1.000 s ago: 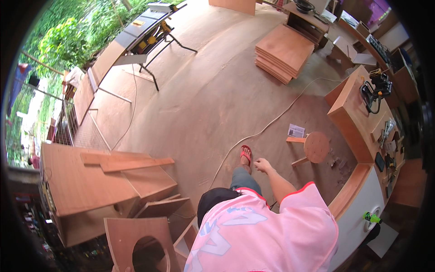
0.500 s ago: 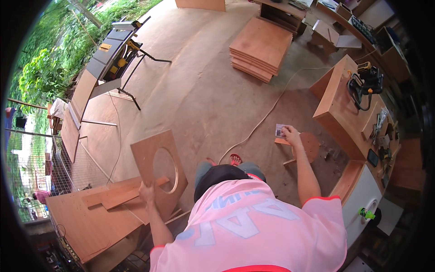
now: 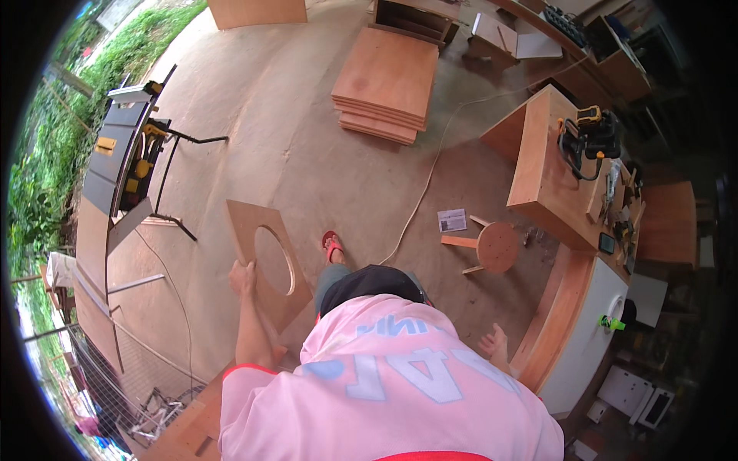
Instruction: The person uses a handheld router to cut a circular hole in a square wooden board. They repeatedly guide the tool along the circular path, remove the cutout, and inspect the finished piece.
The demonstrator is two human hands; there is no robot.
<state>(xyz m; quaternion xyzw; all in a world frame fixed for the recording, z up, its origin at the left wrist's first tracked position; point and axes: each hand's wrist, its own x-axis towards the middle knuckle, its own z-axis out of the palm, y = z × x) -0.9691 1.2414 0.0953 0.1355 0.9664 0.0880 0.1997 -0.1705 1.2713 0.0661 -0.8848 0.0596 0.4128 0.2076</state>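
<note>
My left hand (image 3: 243, 278) is closed around the left edge of a plywood panel (image 3: 295, 306) with a large round hole, held upright and tilted beside my left leg. My right hand (image 3: 494, 341) hangs low at my right side, its fingers loosely apart with nothing in them. In front of that hand stands a small round wooden stool (image 3: 497, 247) with splayed legs. A small printed sheet (image 3: 452, 220) is just left of the stool; whether it lies flat on the floor I cannot tell.
A table saw (image 3: 119, 142) on folding legs stands at left. Stacked plywood panels (image 3: 388, 73) lie ahead. A wooden cabinet (image 3: 538, 165) at right carries a black and yellow power tool (image 3: 588, 142). A pale cord (image 3: 419, 203) crosses the floor. A wooden bench (image 3: 188, 426) is behind left.
My right hand has let go of the printed sheet and drawn back to my side. My body has turned rightward and moved forward, with the holed panel carried along in my left hand.
</note>
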